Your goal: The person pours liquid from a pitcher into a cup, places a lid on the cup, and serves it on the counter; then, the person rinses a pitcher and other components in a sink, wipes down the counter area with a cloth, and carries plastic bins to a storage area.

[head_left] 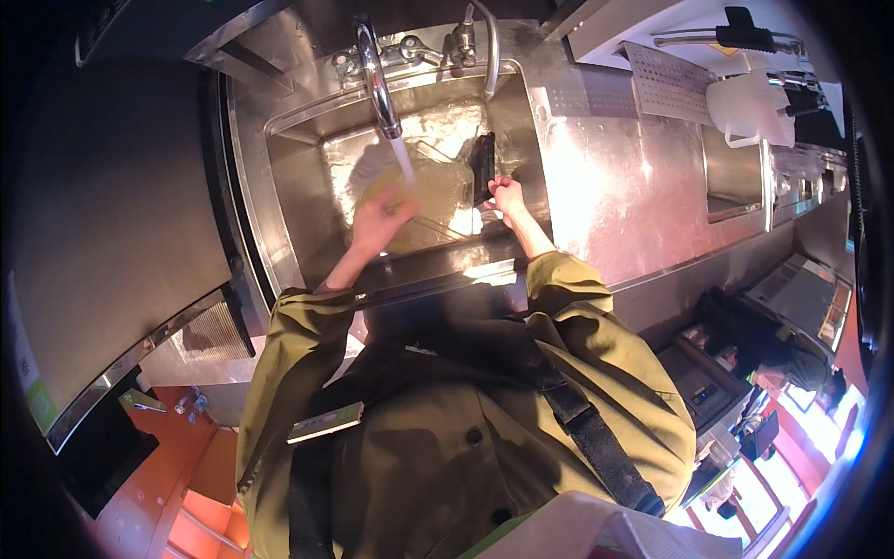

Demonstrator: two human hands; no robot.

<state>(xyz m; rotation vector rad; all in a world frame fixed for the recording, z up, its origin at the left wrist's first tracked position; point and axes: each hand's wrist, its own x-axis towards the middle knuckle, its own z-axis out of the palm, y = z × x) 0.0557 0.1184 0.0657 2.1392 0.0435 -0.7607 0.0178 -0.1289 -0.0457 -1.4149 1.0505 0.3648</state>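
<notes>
A stainless steel sink (pixel 300 175) lies before me with a clear, yellowish container (pixel 436 199) in it, seemingly plastic, its outline blurred by water and glare. A long black piece (pixel 483 164), like a handle, stands at its right side; whether the two are joined is unclear. The fingers of my right hand (pixel 508 199) pinch the lower end of this black piece. Water runs from a curved chrome faucet (pixel 377 91) and falls beside the fingers of my left hand (pixel 380 222). That hand is blurred over the container's left part, and its grip is hard to make out.
A second curved spout (pixel 493 49) rises behind the sink. To the right, a steel counter (pixel 607 189) has a recessed basin (pixel 733 175). A perforated panel (pixel 663 80) and a white plastic jug (pixel 747 105) hang above it. A large steel panel (pixel 119 189) borders the left.
</notes>
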